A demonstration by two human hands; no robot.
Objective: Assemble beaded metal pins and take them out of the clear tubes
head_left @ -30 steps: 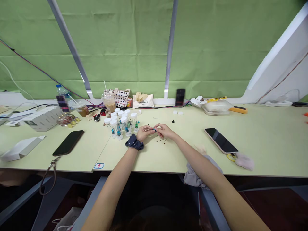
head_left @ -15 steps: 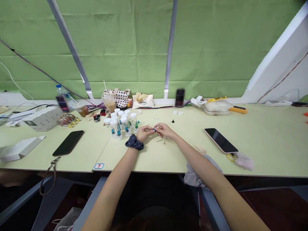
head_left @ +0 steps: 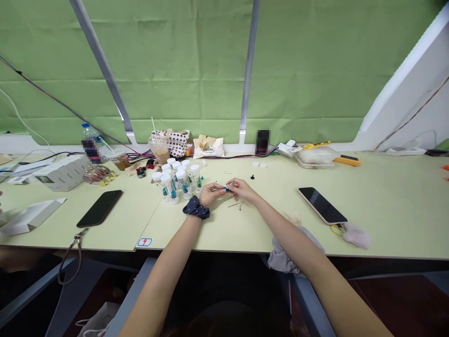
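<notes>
Over the middle of the table, my left hand (head_left: 210, 192) and my right hand (head_left: 240, 189) meet at the fingertips around a small blue piece (head_left: 227, 189). Both are closed on it, and the fingers hide most of its shape. Just left of my left hand stand several clear tubes (head_left: 181, 180) with white caps, blue or green parts inside. Below my fingers a thin dark stick (head_left: 233, 204) lies flat beside a short bent wire piece (head_left: 240, 206). A small black part (head_left: 252, 177) sits on the table beyond my right hand.
Two white caps (head_left: 259, 164) lie farther back. On the right are a phone (head_left: 322, 205), a grey cloth (head_left: 286, 255) and a plastic container (head_left: 315, 157). Leftward are another phone (head_left: 99, 208), white boxes (head_left: 61, 173) and an iced drink cup (head_left: 159, 150).
My right hand has shifted very slightly, and more of the blue piece shows between my fingertips. At the far left edge, a blurred part of another person's hand has come into view.
</notes>
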